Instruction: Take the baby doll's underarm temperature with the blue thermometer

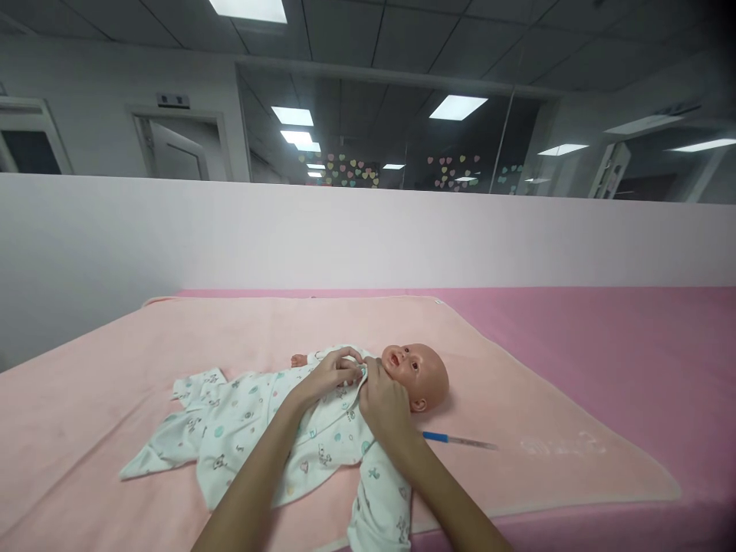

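Observation:
A baby doll (424, 374) lies on its back with its head to the right, dressed in a white printed romper (244, 410). At the doll's collar, my left hand (333, 374) pinches the romper's front edge with curled fingers. Close beside it, my right hand (382, 395) is closed on the same neckline, just under the doll's chin. The fingertips meet over the cloth, and any fastener between them is too small to make out. One sleeve stretches toward me below my right wrist; a small doll hand (299, 360) shows at the far side.
Beneath the doll is a peach blanket (488, 368) over a pink sheet (621, 360). A thin thermometer-like stick (460, 440) with a blue end lies right of my right wrist. Behind the bed runs a white partition (368, 238).

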The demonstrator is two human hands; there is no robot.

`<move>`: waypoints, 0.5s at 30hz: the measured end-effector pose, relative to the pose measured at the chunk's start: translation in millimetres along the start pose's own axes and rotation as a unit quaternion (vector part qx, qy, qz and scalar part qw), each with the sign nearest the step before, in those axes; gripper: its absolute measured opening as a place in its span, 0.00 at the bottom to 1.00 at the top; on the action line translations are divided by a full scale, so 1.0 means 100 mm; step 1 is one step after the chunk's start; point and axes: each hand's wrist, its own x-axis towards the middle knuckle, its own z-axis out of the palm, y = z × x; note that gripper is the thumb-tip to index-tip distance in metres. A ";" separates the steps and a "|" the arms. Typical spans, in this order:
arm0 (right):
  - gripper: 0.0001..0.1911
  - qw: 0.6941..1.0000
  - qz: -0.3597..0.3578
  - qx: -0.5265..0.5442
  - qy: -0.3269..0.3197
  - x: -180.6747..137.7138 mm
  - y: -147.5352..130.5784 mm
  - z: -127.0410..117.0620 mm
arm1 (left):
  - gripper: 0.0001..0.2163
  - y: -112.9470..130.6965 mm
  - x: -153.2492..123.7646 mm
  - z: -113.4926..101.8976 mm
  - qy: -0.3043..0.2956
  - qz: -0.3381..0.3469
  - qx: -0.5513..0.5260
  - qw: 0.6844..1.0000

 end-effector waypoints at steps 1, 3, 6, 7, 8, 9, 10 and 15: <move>0.15 1.000 -0.003 -0.006 0.008 0.01 0.01 0.05 | 0.09 0.00 0.01 0.00 0.003 -0.001 -0.001 1.000; 0.15 0.999 -0.015 0.012 0.050 -0.03 0.05 0.14 | 0.07 -0.01 0.03 0.01 0.006 -0.001 0.013 1.000; 0.16 0.984 -0.031 0.092 0.148 -0.11 0.11 0.24 | 0.08 -0.02 0.05 0.02 -0.002 0.014 0.039 0.999; 0.17 0.976 -0.036 0.122 0.174 -0.13 0.12 0.26 | 0.09 -0.02 0.06 0.02 -0.008 0.019 0.045 0.999; 0.16 0.969 -0.041 0.149 0.194 -0.14 0.13 0.29 | 0.10 -0.02 0.06 0.03 -0.017 0.022 0.049 0.998; 0.16 0.962 -0.047 0.172 0.209 -0.14 0.14 0.30 | 0.11 -0.01 0.06 0.03 -0.025 0.024 0.050 0.998; 0.15 0.955 -0.053 0.191 0.221 -0.15 0.14 0.32 | 0.12 -0.01 0.06 0.02 -0.032 0.025 0.051 0.998; 0.12 0.924 -0.076 0.258 0.273 -0.14 0.17 0.37 | 0.13 -0.01 0.04 -0.03 -0.004 0.012 0.022 1.000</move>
